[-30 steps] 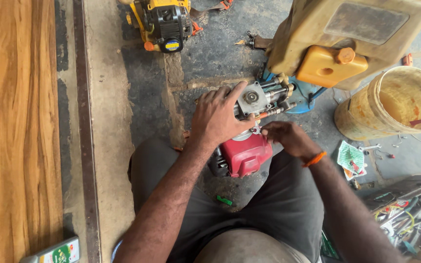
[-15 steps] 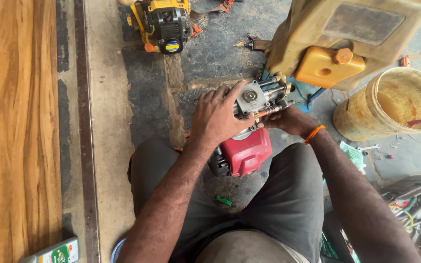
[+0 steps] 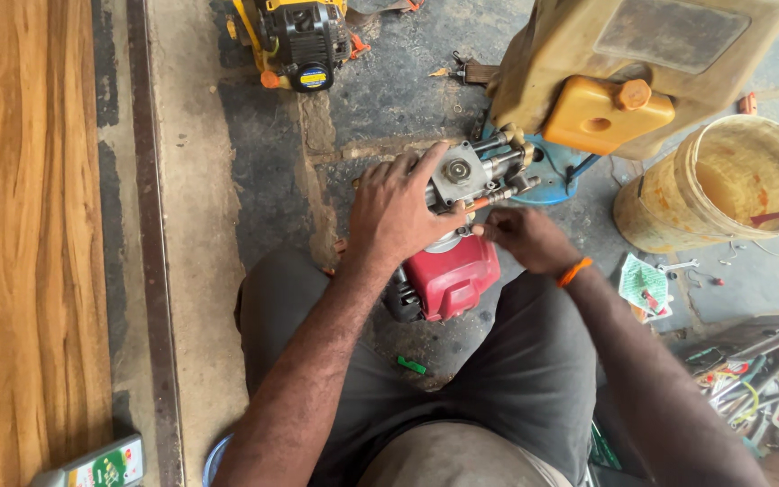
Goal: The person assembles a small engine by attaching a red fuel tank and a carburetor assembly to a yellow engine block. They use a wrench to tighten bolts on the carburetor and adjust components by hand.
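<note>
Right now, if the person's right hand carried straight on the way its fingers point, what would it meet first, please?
The right hand points up-left at a thin orange-tipped tool it appears to pinch; straight on lies the grey metal engine block, probably first, though depth is unclear.

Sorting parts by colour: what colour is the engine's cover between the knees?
Red, on the engine cover, seen clearly in the head view.

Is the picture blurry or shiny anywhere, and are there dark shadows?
Head view: soft, even daylight, no hard shadows; the left hand and the red-covered small engine look sharp; the right hand is slightly soft; only a faint sheen on the orange plastic jug; straight edges bend a little toward the borders.
</note>
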